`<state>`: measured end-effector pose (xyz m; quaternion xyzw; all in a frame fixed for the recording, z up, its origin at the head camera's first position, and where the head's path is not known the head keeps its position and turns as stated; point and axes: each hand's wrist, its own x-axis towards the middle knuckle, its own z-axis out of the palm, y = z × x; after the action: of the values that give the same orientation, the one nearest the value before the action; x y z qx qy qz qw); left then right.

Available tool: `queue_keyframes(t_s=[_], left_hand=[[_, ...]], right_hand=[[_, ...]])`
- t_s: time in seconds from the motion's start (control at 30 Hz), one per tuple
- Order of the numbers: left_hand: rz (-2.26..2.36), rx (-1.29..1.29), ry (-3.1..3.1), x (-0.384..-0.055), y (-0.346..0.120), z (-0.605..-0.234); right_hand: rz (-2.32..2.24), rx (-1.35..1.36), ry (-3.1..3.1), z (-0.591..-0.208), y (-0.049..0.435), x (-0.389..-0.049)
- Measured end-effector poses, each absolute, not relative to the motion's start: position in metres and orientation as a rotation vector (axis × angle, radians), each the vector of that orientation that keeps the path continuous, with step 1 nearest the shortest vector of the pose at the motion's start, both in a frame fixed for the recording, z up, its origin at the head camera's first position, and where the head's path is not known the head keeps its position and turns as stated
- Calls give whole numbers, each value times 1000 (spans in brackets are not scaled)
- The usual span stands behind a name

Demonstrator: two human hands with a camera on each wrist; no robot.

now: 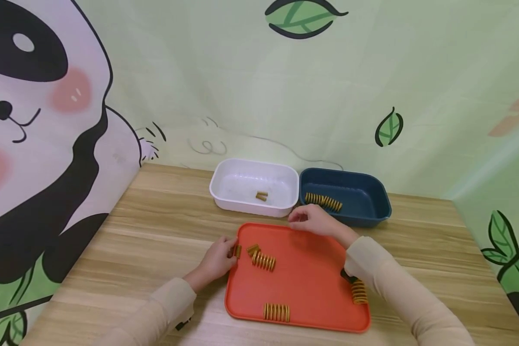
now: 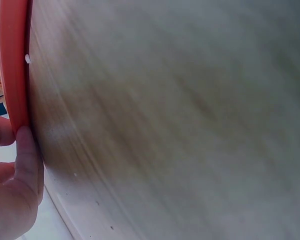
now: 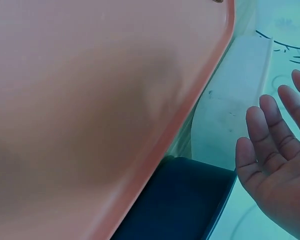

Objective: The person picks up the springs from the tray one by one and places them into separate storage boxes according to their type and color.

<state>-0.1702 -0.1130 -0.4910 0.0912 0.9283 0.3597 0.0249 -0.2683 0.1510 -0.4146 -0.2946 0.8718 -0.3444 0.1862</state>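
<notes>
At the left rim of the red tray (image 1: 302,283), my left hand (image 1: 218,257) has its thumb and finger close around a small brass-coloured spring (image 1: 238,252). In the left wrist view the fingertips (image 2: 24,137) are right at the tray's rim; I cannot tell whether they pinch the spring. My right hand (image 1: 313,220) hovers over the far rim, fingers (image 3: 257,122) loosely extended and holding nothing. Near the left hand lie another small spring (image 1: 253,249) and a large spring (image 1: 264,261). More large springs lie by the near rim (image 1: 277,312) and under the right sleeve (image 1: 359,292).
Behind the tray stands a white bin (image 1: 253,208) with two small springs (image 1: 261,196) inside. Beside it on the right is a dark blue bin (image 1: 372,218) holding large springs (image 1: 323,201). A printed cloth (image 1: 242,96) hangs behind the wooden table (image 1: 155,211).
</notes>
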Motion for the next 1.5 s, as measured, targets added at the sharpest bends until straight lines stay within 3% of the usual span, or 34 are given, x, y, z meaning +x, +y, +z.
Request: queue_keyframes(t_s=[1.5], left_hand=[[1112,266,2865,-171,-112,-492]], right_hand=[[-963,-874,2399,-426,198,-237]])
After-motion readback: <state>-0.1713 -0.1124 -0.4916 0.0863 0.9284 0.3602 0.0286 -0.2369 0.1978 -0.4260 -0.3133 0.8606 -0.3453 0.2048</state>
